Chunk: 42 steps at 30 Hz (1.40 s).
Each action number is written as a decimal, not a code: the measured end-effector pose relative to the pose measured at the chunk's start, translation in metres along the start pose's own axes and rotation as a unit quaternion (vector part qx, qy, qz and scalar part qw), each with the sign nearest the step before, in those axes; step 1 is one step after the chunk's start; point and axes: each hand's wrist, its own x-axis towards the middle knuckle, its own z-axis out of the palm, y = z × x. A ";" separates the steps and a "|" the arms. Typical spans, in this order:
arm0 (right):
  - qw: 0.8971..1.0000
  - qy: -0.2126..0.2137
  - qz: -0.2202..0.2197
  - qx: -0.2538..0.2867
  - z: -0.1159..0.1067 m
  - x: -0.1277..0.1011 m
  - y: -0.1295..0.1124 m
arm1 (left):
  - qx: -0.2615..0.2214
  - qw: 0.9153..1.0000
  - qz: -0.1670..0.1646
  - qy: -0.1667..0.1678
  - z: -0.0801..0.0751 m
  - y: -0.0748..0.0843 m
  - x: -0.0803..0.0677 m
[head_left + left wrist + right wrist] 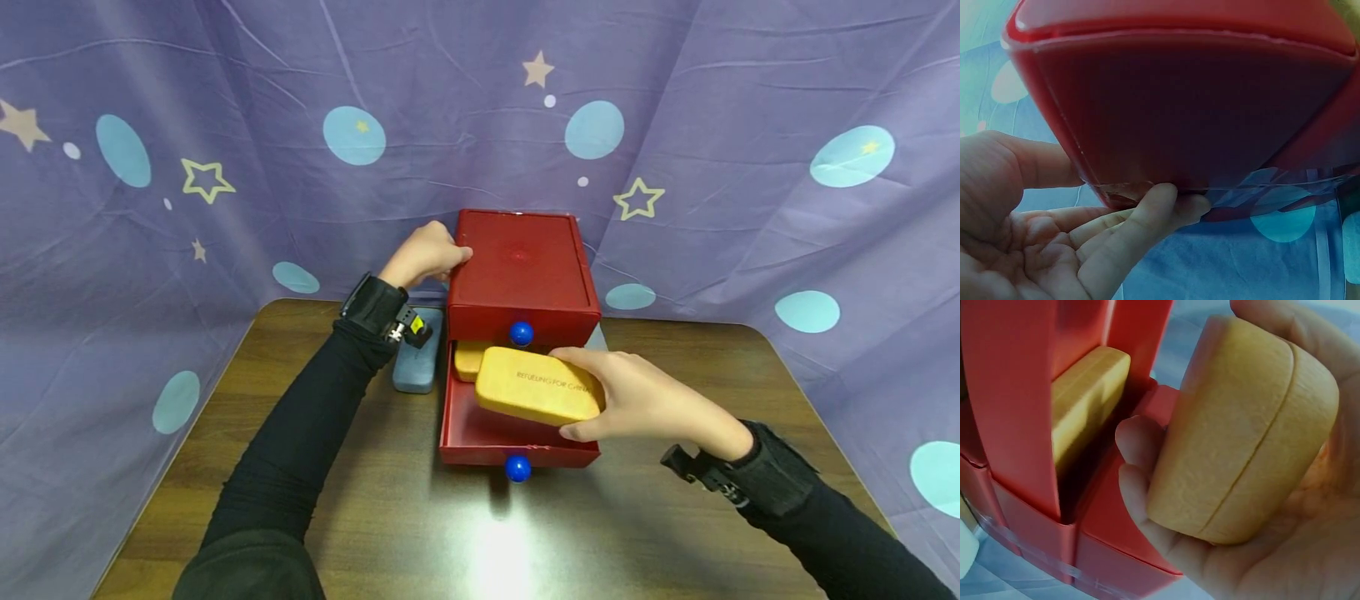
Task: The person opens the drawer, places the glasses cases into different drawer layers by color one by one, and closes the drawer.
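A two-drawer red plastic box [517, 262] stands at the back of the table with its lower drawer [480, 454] pulled out. My left hand [427, 254] grips the box's rear left edge, thumb on top; in the left wrist view its fingers [1147, 215] touch the rear edge. My right hand [637, 396] holds a yellow glasses case [536, 387] over the drawer, between thumb and fingers, tilted. It bears printed letters, and a lid seam shows in the right wrist view. Another yellow case [1088, 403] lies at the drawer's back, partly hidden.
A blue case [416, 354] lies on the wooden table [375, 500] left of the box. Blue ball knobs sit on the upper drawer [555, 329] and the lower one. A patterned purple curtain [465, 100] hangs right behind. Something pale shows at the box's right.
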 end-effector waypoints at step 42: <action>0.992 -0.116 0.018 -0.049 0.022 0.043 0.005 | -0.002 1.000 0.008 -0.002 -0.001 -0.001 0.000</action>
